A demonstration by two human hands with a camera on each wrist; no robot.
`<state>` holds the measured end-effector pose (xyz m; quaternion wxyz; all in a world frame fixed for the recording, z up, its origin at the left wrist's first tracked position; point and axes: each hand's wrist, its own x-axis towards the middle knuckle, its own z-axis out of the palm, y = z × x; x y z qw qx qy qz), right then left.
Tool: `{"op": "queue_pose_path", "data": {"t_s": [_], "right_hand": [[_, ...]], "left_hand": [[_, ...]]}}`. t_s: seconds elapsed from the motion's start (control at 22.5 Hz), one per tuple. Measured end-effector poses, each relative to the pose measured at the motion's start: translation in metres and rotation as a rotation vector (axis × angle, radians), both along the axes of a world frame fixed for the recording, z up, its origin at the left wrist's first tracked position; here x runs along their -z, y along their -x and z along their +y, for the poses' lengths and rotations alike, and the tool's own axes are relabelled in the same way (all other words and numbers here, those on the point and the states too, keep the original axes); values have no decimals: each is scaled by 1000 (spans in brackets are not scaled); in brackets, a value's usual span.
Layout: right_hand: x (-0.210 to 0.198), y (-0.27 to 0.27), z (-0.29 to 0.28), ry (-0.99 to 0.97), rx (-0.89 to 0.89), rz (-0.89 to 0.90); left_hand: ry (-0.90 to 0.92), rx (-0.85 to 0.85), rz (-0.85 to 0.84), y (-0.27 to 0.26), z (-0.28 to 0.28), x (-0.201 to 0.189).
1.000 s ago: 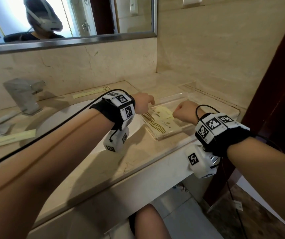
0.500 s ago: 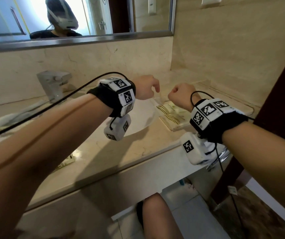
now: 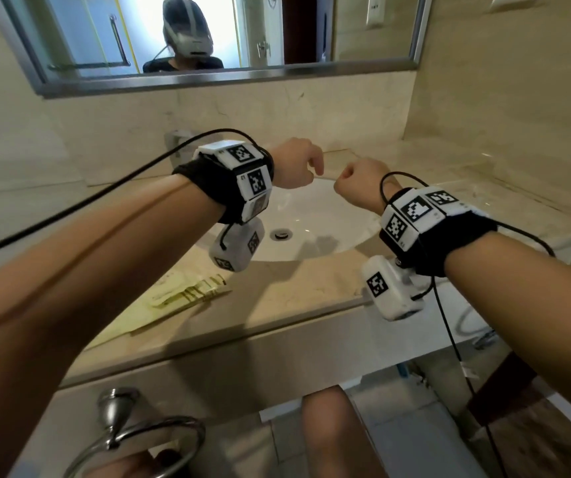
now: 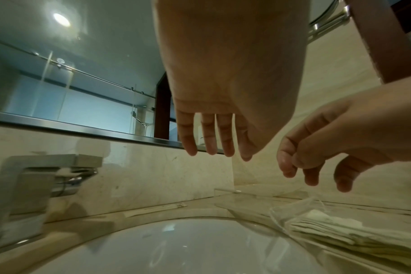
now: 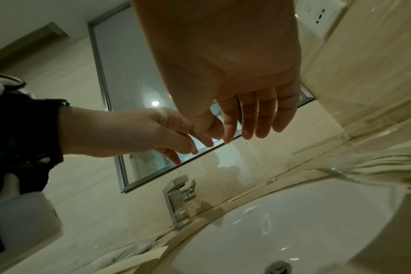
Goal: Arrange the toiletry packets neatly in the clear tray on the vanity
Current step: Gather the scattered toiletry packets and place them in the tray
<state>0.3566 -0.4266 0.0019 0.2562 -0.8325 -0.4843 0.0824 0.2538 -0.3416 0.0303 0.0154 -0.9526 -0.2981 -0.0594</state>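
My left hand (image 3: 294,163) and right hand (image 3: 356,182) hang loose-fingered, holding nothing, above the sink (image 3: 315,219). Packets (image 3: 187,293) lie at the vanity's (image 3: 311,291) front edge, partly behind my left forearm.

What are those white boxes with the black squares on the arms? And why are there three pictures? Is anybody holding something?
Those boxes are little cameras strapped to a person's wrists. One picture comes from a camera on the person's head, looking down at both arms. The other two come from the wrist cameras, looking along each hand from below.

The left hand and the right hand hang over a white sink. Both are empty, with loose fingers.

On the counter near the left arm lie some toiletry packets. The left wrist picture shows the clear tray to the right of the sink with a stack of packets in it. There is also a faucet behind the sink and a mirror.
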Motion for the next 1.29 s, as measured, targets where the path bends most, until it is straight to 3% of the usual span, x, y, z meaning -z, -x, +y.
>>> {"op": "queue_pose_path", "data": {"t_s": [0.85, 0.98, 1.29], "right_hand": [[6, 154, 64, 66, -315, -40], [7, 173, 69, 149, -365, -85], [17, 203, 71, 362, -516, -151]], "left_hand": [[68, -308, -2, 174, 44, 8], [93, -374, 47, 200, 43, 7], [192, -501, 331, 239, 47, 31]]}}
